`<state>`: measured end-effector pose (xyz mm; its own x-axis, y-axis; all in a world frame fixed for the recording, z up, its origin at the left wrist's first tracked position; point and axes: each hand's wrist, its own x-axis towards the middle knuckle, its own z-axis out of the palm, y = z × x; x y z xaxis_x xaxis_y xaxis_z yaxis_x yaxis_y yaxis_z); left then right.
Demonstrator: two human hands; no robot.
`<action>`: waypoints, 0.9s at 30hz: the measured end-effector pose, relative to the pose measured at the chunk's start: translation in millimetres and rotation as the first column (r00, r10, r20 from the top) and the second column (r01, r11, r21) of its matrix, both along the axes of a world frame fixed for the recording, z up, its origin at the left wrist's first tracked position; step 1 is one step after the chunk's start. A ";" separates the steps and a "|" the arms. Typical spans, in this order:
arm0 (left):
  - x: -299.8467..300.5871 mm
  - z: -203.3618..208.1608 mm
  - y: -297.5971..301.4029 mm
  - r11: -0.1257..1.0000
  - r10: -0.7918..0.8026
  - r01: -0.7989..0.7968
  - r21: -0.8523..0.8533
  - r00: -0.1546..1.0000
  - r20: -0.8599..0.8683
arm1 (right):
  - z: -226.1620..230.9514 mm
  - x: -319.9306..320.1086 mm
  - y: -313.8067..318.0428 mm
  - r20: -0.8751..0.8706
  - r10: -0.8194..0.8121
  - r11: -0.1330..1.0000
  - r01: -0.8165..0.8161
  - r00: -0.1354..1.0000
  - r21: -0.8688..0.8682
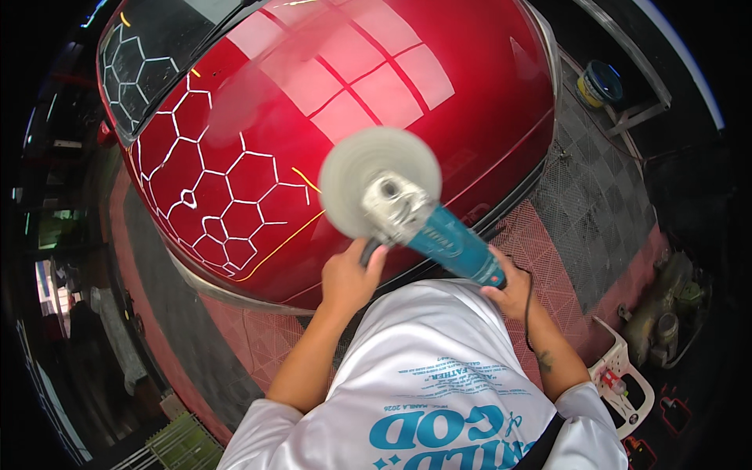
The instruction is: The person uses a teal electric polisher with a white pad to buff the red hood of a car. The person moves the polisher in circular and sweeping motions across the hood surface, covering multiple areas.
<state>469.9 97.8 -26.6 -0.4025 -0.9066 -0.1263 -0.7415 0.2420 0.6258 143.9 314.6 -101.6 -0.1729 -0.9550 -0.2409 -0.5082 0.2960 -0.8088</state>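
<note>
A teal and silver power polisher is held in both hands over the glossy red car hood. Its round whitish pad lies against or just above the paint; which one, I cannot tell. My left hand is closed around the dark side handle near the pad. My right hand wraps the rear end of the teal body, where a dark cord hangs down past my wrist. Left of the pad, a white honeycomb line pattern with yellow line pieces covers the hood.
A windshield with a wiper bounds the hood at the upper left. Grey and red grid tiles cover the floor. To the right stand a bucket, a metal frame and a white plastic chair with a bottle on it.
</note>
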 end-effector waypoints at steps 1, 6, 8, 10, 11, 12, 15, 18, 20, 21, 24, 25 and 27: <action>26.4 -11.0 12.8 0.999 0.037 -0.036 0.015 0.999 -0.028 | 1.4 10.7 -6.7 -0.032 0.058 0.998 -0.057 0.998 0.022; 88.4 -34.7 43.3 0.992 0.123 -0.123 0.004 0.990 -0.062 | -11.8 46.3 -19.9 -0.133 0.247 0.968 -0.237 0.960 0.087; 82.6 -32.1 38.3 0.994 0.099 -0.097 0.041 0.994 -0.050 | -11.7 42.8 -17.3 -0.161 0.192 0.980 -0.181 0.968 0.077; 52.5 -25.8 35.1 0.996 0.040 -0.038 0.085 0.999 -0.017 | -14.4 25.2 -8.3 -0.151 0.113 0.993 -0.108 0.982 0.044; 31.7 -17.9 34.0 0.992 0.011 -0.010 0.125 1.000 0.000 | -13.8 18.1 -2.4 -0.138 0.025 0.998 -0.017 0.990 0.059; 12.0 -14.5 31.8 0.987 -0.024 0.021 0.162 1.000 0.012 | -21.8 8.1 2.6 -0.142 -0.013 0.999 0.020 0.990 0.046; -25.0 -18.0 18.2 0.992 -0.075 0.071 0.102 0.997 0.029 | -44.9 -17.0 3.1 -0.110 -0.145 0.989 0.146 0.983 0.000; -59.2 -18.8 5.7 0.991 -0.126 0.121 0.062 0.988 0.091 | -50.7 -35.1 -4.3 -0.090 -0.199 0.980 0.201 0.976 0.006; -90.1 -15.3 2.3 0.986 -0.162 0.153 0.070 0.977 0.139 | -59.1 -56.6 3.8 -0.021 -0.261 0.965 0.261 0.965 0.026; -108.3 -14.2 5.2 0.983 -0.176 0.164 0.084 0.971 0.161 | -64.8 -69.1 9.0 0.011 -0.288 0.957 0.287 0.958 0.037; -162.5 -15.3 2.5 0.973 -0.219 0.199 0.115 0.955 0.199 | -82.7 -111.1 13.7 -0.034 -0.307 0.939 0.308 0.951 0.149; -184.8 -14.5 -0.3 0.971 -0.232 0.213 0.110 0.951 0.203 | -86.4 -129.4 15.1 -0.019 -0.330 0.933 0.330 0.944 0.144; -228.8 -14.0 -11.0 0.963 -0.270 0.253 0.097 0.929 0.253 | -90.3 -161.6 13.2 0.015 -0.374 0.920 0.369 0.927 0.135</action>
